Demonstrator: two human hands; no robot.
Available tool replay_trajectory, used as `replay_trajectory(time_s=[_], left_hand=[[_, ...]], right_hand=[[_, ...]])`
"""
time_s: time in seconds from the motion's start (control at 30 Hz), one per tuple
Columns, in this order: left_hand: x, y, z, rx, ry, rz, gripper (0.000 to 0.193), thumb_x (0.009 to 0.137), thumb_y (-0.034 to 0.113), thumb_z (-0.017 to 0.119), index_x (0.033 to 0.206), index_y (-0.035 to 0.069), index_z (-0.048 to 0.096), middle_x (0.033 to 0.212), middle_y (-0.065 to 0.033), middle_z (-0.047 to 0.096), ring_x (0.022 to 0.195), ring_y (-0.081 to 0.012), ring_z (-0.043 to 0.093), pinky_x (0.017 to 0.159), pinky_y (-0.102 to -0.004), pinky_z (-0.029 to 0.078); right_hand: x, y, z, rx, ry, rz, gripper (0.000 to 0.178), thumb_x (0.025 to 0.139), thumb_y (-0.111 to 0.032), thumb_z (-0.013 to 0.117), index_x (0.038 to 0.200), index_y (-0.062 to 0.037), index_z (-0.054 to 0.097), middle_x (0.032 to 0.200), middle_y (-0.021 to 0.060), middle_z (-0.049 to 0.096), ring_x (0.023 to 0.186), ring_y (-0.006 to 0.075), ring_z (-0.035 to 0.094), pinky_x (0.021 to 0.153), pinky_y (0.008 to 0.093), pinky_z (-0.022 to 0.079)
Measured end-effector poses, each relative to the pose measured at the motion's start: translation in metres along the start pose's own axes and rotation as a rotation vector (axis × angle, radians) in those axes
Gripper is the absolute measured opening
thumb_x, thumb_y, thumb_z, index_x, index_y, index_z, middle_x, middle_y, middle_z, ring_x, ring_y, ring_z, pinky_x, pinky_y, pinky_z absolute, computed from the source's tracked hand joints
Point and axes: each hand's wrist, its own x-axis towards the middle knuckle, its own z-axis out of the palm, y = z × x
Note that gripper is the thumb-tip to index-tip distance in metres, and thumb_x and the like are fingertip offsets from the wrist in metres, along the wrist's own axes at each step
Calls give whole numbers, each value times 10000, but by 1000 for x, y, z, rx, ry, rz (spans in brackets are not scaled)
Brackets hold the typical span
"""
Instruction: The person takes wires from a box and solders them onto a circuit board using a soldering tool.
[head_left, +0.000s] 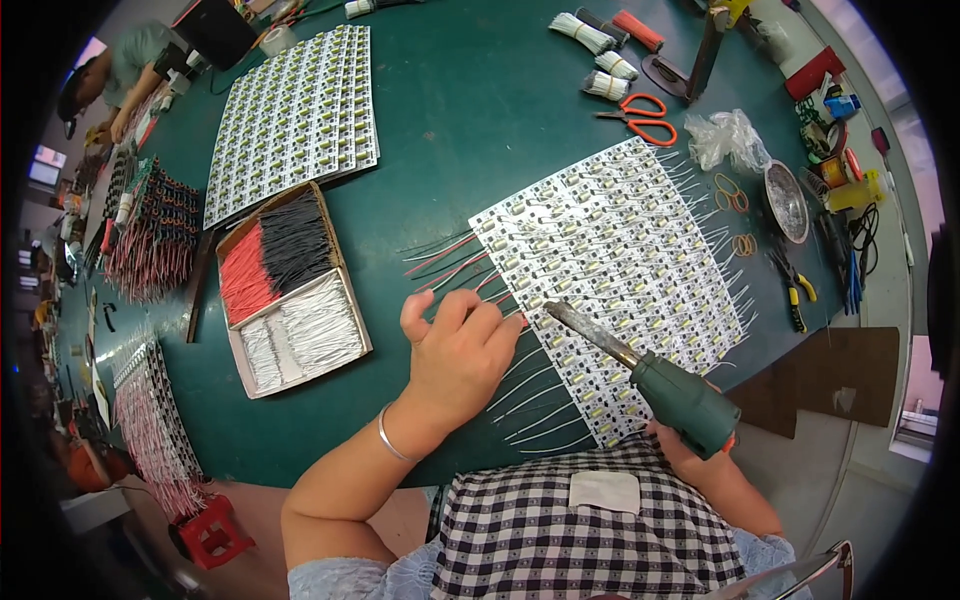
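A white panel of small circuit boards (640, 230) lies on the table in front of me. White wires stick out along its right edge, and red, black and white wires (440, 262) along its left. My left hand (460, 350) is at the left edge, fingertips pinched on what looks like a thin wire (523, 320); the fingers hide most of it. My right hand (690, 455) grips a soldering iron with a green handle (685, 405), which partly covers that hand. Its dark tip reaches over the panel's left edge, close to my left fingertips.
Left of the panel sits a cardboard box (360, 352) of red, black and white wires. Another stack of board panels (300, 110) lies farther back. Orange-handled scissors (645, 118), a metal bowl (785, 200) and pliers (795, 290) are on the right. A person (130, 70) works far left.
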Motion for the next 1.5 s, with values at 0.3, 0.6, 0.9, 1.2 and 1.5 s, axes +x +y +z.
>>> replay_trajectory(time_s=[0.3,0.6,0.9,1.2,1.5], left_hand=[[-9,10,0,-42,-16,16,150,674,109,662,797,194,667,679,71,482,801,-121,507,904,-444,199],[-10,10,2,-36,-19,5,139,683,114,657,795,196,668,674,64,474,797,-119,506,901,-436,202],[-10,11,4,-31,-9,8,127,678,115,663,780,192,664,672,60,472,790,-121,506,889,-429,211],[-9,11,5,-16,8,27,162,655,108,689,788,195,655,689,59,477,797,-132,504,889,-436,217],[-18,26,-6,-37,-19,44,171,657,106,686,798,200,662,693,77,494,800,-122,502,885,-435,215]], right_hand=[[1,-7,-5,-159,-57,-177,278,688,-53,657,964,-23,643,961,130,644,858,283,634,782,342,508],[6,-12,-3,-233,-89,-214,292,676,-54,670,967,-31,647,975,127,644,892,287,625,797,351,505],[-1,-4,-3,-252,-99,-260,278,674,-38,674,951,-35,650,985,122,640,899,274,619,806,341,496],[-34,10,-5,200,-11,213,311,712,1,656,1019,13,607,839,94,632,727,200,627,707,300,498],[-41,36,10,234,-142,-186,336,818,-54,494,1143,32,507,814,109,619,735,181,615,679,306,494]])
